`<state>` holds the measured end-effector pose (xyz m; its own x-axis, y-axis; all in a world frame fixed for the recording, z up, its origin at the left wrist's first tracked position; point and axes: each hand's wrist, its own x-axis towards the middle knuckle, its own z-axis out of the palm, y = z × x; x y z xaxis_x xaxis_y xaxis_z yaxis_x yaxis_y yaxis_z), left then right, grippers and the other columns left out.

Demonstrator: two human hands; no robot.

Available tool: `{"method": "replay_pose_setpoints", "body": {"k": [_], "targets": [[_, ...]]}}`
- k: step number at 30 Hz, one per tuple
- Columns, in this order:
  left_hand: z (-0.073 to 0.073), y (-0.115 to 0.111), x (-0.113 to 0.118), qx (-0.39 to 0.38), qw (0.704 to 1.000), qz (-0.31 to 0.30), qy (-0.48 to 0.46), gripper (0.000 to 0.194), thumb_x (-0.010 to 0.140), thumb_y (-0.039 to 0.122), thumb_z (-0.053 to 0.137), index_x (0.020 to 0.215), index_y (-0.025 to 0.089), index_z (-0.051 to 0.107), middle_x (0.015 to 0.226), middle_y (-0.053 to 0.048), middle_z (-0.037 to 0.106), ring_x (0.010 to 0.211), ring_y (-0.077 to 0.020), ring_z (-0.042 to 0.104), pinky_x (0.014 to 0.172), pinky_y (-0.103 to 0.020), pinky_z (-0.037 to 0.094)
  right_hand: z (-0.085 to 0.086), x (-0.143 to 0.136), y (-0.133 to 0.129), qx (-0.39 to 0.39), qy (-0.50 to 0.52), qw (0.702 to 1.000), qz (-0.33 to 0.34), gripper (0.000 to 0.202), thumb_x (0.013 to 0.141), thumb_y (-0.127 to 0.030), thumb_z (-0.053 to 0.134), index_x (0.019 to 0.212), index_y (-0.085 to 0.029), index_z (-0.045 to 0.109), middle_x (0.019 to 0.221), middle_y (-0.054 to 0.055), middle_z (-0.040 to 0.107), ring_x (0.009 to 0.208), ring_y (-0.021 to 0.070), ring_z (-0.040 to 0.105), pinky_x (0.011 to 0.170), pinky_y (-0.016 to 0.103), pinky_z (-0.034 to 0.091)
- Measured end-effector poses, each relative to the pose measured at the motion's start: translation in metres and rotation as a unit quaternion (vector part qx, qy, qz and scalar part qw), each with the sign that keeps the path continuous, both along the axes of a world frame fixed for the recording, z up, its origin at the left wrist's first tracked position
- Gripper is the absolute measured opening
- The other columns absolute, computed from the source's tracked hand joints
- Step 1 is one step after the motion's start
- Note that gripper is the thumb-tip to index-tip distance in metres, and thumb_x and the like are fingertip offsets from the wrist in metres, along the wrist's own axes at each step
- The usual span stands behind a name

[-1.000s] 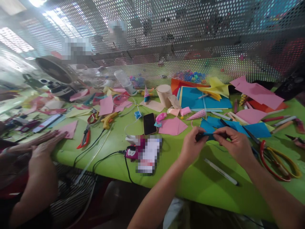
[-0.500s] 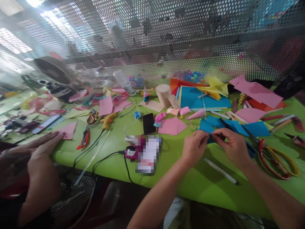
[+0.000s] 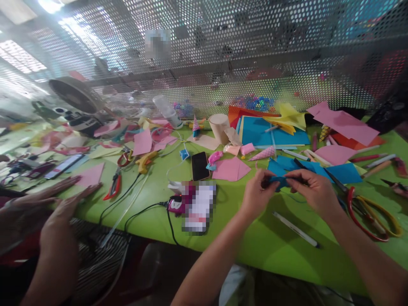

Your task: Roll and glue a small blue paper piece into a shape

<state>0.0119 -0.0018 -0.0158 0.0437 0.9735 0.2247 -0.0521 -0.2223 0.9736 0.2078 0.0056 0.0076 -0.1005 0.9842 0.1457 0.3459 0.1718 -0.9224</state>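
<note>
small blue paper piece (image 3: 278, 182), rolled

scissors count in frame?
2 clear pairs. Red-and-yellow scissors lie on the green table right of the right hand. Red-handled scissors lie left of the phone, nearer a co-worker's hands. Paper clutter may hide more.

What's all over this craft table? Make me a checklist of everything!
Surface: green table, crowded.
Job's things: small blue paper piece, pinched between both hands.
Clutter: pink folded paper, black phone, white pen, red-handled scissors, blue sheets, tape roll.
Hands: left hand and right hand grip the blue piece; another person's hands lie flat at the table edge.
Cables: black cable over the front edge.
Surroundings: perforated metal screen, fan.
</note>
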Motion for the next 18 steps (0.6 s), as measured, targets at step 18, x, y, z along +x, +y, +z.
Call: {"method": "replay_pose_setpoints", "body": {"k": [18], "targets": [[0.0047,-0.0023,0.0007,-0.05,0.999,0.0,-0.001,0.017,0.092,0.02,0.074,0.104,0.02,0.061,0.093,0.0,0.068,0.072,-0.0106,0.07,0.066,-0.022,0.058,-0.0035,-0.0045,-0.0025,-0.008,0.037,0.999,-0.019,0.033,0.095,-0.055,0.075,0.106,-0.026,0.084,0.09,0.005,0.082,0.074,0.0244,0.078,0.071,0.039,0.063]]}}
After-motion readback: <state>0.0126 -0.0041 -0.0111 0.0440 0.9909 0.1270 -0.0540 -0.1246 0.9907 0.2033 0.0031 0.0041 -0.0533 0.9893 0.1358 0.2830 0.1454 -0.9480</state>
